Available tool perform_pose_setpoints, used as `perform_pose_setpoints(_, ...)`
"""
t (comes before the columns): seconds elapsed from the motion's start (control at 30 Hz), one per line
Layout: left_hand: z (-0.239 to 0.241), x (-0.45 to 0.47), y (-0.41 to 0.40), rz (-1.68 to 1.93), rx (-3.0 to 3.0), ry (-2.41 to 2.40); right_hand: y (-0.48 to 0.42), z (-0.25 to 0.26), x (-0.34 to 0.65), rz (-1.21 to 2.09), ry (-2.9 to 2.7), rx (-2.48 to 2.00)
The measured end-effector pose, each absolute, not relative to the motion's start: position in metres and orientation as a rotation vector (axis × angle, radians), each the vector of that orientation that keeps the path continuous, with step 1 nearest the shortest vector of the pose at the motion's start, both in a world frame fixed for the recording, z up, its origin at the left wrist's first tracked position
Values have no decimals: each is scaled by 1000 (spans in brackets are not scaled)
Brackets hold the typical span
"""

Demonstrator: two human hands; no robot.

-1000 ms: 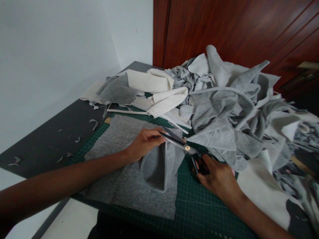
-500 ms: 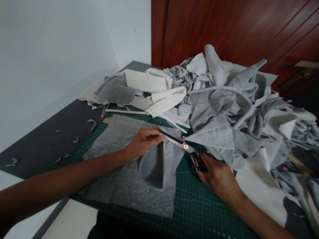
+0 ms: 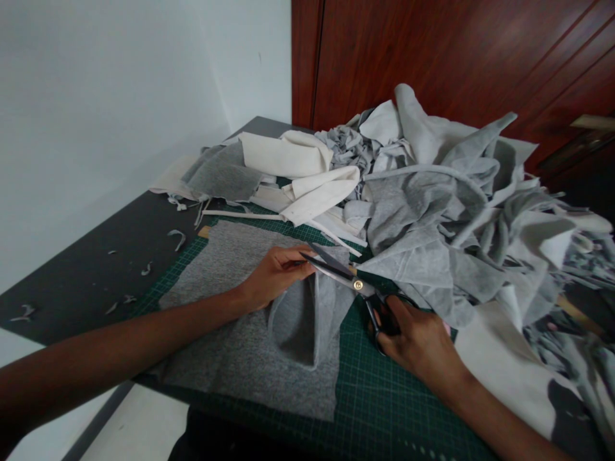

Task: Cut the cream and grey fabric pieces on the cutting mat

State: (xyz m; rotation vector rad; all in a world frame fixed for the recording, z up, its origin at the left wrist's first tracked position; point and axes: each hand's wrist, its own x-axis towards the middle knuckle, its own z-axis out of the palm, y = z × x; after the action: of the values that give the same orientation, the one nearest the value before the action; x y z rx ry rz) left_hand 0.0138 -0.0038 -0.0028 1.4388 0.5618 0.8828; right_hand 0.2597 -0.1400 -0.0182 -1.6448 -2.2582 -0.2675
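A grey knit fabric piece [image 3: 230,301] lies flat on a green cutting mat [image 3: 379,403]. Its right edge is folded up into a raised flap [image 3: 307,320]. My left hand [image 3: 273,275] pinches the top of that flap, fingers closed on the cloth. My right hand [image 3: 418,346] grips the black handles of a pair of scissors [image 3: 358,288]. The blades stand apart and point left, tips right by my left fingertips at the fabric edge.
A big heap of grey fabric scraps [image 3: 446,218] fills the right and back of the table. Cream cloth pieces [image 3: 307,173] lie behind the mat. Small trimmings [image 3: 144,269] dot the dark tabletop [image 3: 91,269] at left. A white wall and a wooden door stand beyond.
The scissor blades closed on the fabric edge half a second ago and have spread apart again. Both hands stay almost in place.
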Motion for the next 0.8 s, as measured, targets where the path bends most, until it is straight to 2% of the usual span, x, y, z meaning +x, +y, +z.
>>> perform_pose_setpoints(0.8, -3, 13, -2, 906, 1576, 611, -138, -18, 261, -350, -2251, -1631)
